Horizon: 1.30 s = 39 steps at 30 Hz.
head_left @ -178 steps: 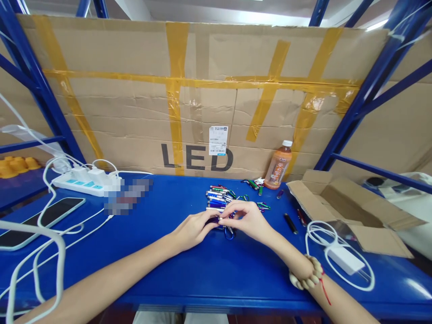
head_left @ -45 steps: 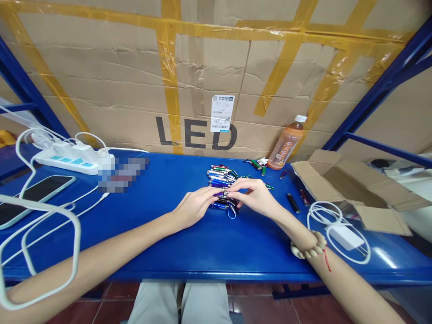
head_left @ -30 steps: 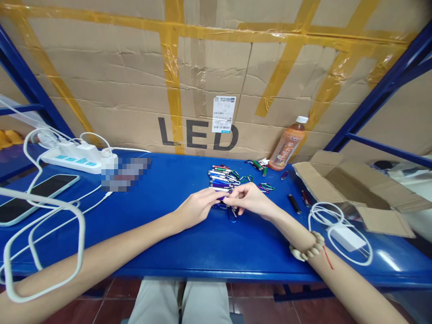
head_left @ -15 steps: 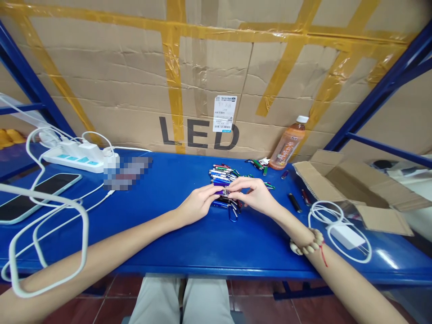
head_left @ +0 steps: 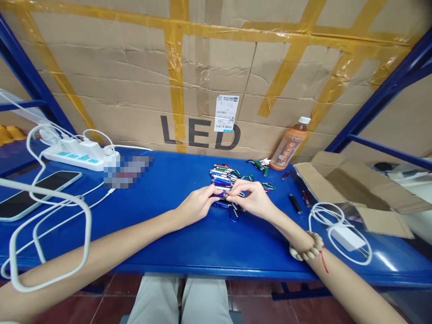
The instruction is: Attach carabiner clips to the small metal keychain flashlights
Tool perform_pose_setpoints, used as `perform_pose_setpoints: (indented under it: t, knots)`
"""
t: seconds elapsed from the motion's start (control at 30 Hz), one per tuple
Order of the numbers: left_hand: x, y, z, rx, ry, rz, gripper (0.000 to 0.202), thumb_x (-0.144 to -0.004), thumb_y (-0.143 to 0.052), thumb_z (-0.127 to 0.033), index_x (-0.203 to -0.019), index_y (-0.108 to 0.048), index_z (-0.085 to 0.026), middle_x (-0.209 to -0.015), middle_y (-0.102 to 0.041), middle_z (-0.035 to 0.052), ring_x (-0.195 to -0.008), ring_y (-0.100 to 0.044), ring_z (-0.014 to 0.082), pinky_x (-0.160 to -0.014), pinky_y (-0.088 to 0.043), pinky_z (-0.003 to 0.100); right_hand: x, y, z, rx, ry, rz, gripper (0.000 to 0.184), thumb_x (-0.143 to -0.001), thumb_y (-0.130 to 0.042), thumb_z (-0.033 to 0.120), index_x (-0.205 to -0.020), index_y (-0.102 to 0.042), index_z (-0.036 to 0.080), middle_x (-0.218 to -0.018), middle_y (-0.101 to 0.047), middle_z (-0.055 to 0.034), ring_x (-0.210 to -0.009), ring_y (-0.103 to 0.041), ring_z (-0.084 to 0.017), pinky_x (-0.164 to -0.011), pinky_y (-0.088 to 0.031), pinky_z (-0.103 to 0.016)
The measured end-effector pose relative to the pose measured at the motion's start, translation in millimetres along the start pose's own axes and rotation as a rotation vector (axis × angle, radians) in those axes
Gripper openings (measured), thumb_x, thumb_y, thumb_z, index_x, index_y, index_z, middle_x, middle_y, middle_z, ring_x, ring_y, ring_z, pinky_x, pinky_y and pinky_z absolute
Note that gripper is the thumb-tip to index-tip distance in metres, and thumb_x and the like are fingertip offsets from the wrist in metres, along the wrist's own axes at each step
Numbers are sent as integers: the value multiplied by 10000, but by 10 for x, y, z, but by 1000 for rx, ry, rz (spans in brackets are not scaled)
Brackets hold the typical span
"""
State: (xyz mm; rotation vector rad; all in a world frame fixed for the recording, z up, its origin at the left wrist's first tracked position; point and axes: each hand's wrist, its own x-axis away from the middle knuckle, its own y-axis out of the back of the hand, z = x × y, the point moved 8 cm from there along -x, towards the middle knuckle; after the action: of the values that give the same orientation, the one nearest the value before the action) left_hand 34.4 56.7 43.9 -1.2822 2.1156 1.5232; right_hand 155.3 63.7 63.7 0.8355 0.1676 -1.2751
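Table (head_left: 162,247): blue; carries everything listed below.
Phone (head_left: 56,181): toward the left end, screen dark, white cables looping just beside and in front of it.
Power strip (head_left: 81,158): near the back left corner, white plugs seated in it.
Left hand (head_left: 195,204): reaches past the table's middle; thumb and fingers pinch the barrel of the purple torch (the palm side cannot be seen).
Purple torch (head_left: 219,195): between the two hands, lying roughly parallel to the front edge; barrel within the left fingertips, right end at the right ones. Whether it touches the pile below cannot be told.
Step in hand: by judgement, fine fingertip work on the torch's right end; the next move seems to call for a steady left hold and small, careful motions on the right.
Torch pile (head_left: 221,173): beyond and beneath the hands, toward the back edge, mixed colours, clips pointing right.
Right hand (head_left: 254,198): thumb and forefinger pinched together at the torch's metal-looking end (exact part too small to tell).
Bottle (head_left: 288,146): at the back edge, right of middle, leaning.
Black torch (head_left: 295,204): loose, left of the box.
Box (head_left: 351,180): right end, flaps open.
Charger (head_left: 351,236): in front of the box, cable coiled.
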Motion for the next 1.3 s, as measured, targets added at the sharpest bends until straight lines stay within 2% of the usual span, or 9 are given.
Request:
perform_pose_setpoints:
  t: [0.2,0.37,0.5,0.73,0.93,1.03,1.13,1.2,1.3]
  knots:
    - [10,40,-22,-124,-80,-82,127,-896,-419,-167,-904,-545,-149,-837,-638,55,-797,-597,151,-728,-487,255,16,-27,-39,-12,-119,-9,218,-683,-670,316,-562,-631,140,-594,-574,-29,-524,-506,-95,-466,-426,-221]
    - [11,59,-63,-166,-122,-118,142,-895,-434,-179,-880,-571,-145,-812,-649,57,-746,-584,152,-698,-490,268,99,-126,-203,-188,-458,30,339,-615,-686,449,-565,-592,127,-541,-552,-12,-406,-456,-74,-305,-360,-187]
    - [12,64,-58,-171,-110,-120,158,-894,-445,-190,-872,-594,-145,-821,-664,60,-743,-583,153,-697,-490,271,177,-177,-313,-298,-673,39,401,-528,-733,482,-576,-570,118,-463,-541,16,-313,-391,-41,-265,-326,-165]
    - [-33,75,-64,-131,-59,-79,266,-905,-419,-181,-1131,-559,-175,-980,-665,60,-833,-588,146,-779,-474,280,176,-158,-345,-368,-717,42,439,-523,-736,517,-612,-583,115,-449,-525,30,-359,-413,-37,-278,-333,-131]
    - [-56,85,9,-109,37,-85,258,-903,-408,-176,-1088,-588,-164,-904,-658,56,-823,-580,152,-769,-467,274,124,-115,-333,-281,-603,23,403,-631,-685,509,-726,-627,121,-460,-511,33,-358,-409,-48,-301,-351,-158]
    - [-54,85,67,-71,101,-86,258,-897,-411,-181,-1076,-596,-157,-926,-660,63,-855,-590,160,-794,-467,280,36,17,-204,-114,-346,-80,351,-641,-717,419,-846,-674,137,-566,-581,1,-410,-468,-69,-366,-416,-194]
    - [-56,73,103,-27,162,-48,262,-887,-419,-206,-1063,-608,-161,-985,-665,75,-918,-600,182,-828,-467,303,-12,80,2,-5,-56,-94,213,-663,-723,336,-792,-715,167,-721,-639,-42,-561,-564,-102,-531,-500,-234]
    - [-61,73,109,18,216,-14,265,-879,-428,-231,-1059,-613,-170,-1042,-660,76,-963,-600,194,-860,-461,317,-17,84,83,20,48,-58,140,-690,-707,312,-736,-724,181,-756,-651,-50,-653,-598,-124,-617,-517,-254]
    - [-76,75,62,104,267,43,261,-877,-428,-251,-1046,-615,-180,-1082,-655,66,-991,-601,192,-884,-453,309,-15,78,113,15,86,-16,112,-707,-695,299,-734,-727,195,-744,-651,-45,-670,-606,-127,-634,-515,-259]
